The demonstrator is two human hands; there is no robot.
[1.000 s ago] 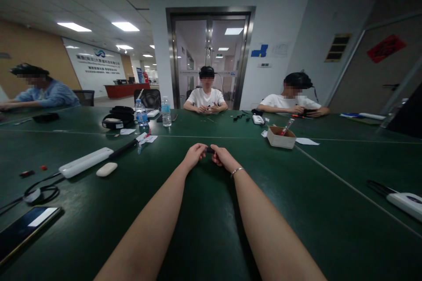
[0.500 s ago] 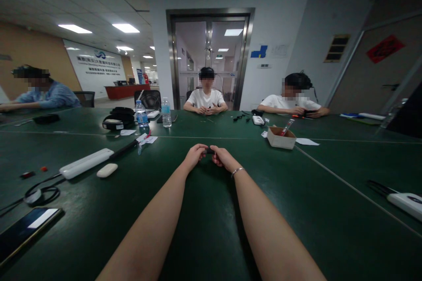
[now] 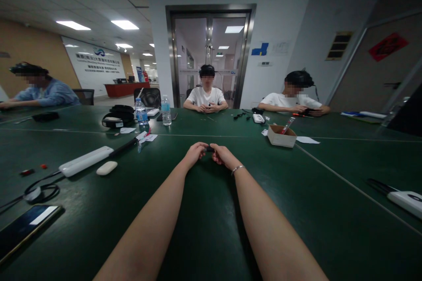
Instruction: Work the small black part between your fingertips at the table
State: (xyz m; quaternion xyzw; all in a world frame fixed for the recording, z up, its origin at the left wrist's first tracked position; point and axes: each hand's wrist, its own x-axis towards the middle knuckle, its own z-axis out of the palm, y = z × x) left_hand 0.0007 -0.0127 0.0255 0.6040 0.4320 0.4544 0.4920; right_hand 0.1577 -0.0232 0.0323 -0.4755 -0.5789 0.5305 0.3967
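Both my arms reach forward over the green table. Between my fingertips is a small dark object, short and bar-shaped; its exact kind is too small to make out. My left hand pinches its left end between thumb and fingers. At the other end my right hand is closed on it, with a bracelet on that wrist. The fingers cover much of the object.
To the left lie a phone, a white earbud-style case, a long white device and cables. Water bottles stand farther back. An open box sits at right. Several people sit across the table.
The view has shifted very slightly. Both hands keep the same grip on the small dark object, with little visible movement.
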